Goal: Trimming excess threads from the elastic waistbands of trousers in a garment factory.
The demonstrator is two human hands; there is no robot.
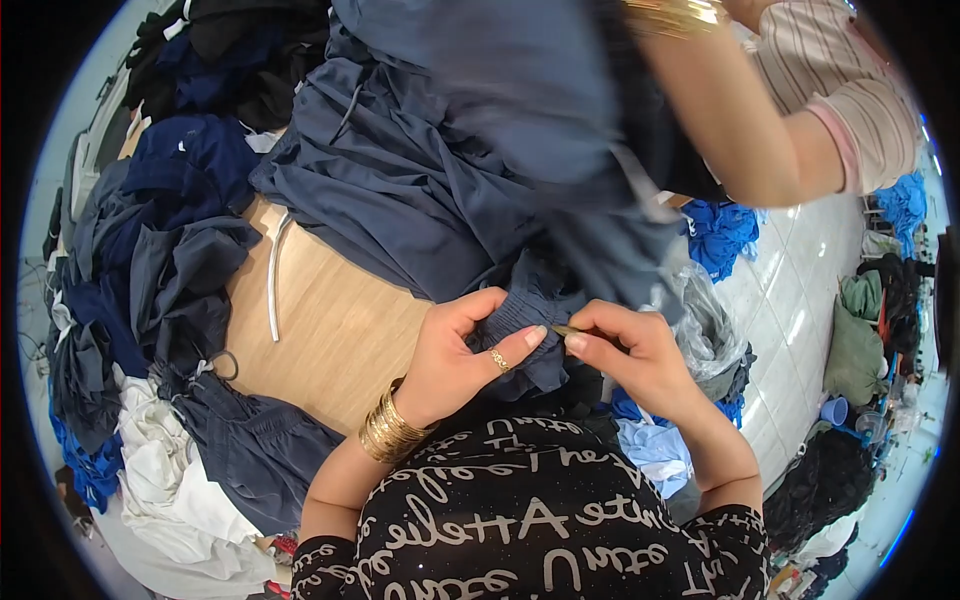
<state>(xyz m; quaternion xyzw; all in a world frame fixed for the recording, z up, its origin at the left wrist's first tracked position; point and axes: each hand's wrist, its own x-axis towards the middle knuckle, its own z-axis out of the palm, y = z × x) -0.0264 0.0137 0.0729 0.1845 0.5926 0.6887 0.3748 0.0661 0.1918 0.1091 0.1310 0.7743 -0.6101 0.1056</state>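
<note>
My left hand point(460, 360) is closed on the gathered elastic waistband point(521, 308) of a dark blue-grey garment, thumb on top of the ruffled cloth. Between the thumb and forefinger of my right hand point(645, 360) is a slim brass-coloured tool point(563, 331). Its tip meets the waistband beside my left thumb; most of the tool is hidden in the fingers, so its exact kind does not show. Beyond my hands, more dark blue-grey cloth point(400, 190) lies heaped on the wooden table point(320, 310).
Another person's bare arm point(740, 120) reaches in at upper right, over motion-blurred blue-grey cloth point(530, 90). Navy garments point(190, 160) and white cloth point(165, 450) are piled at left. A white cord point(274, 280) lies on the table. Clear plastic bag point(705, 320) and blue cloth point(722, 235) are at right.
</note>
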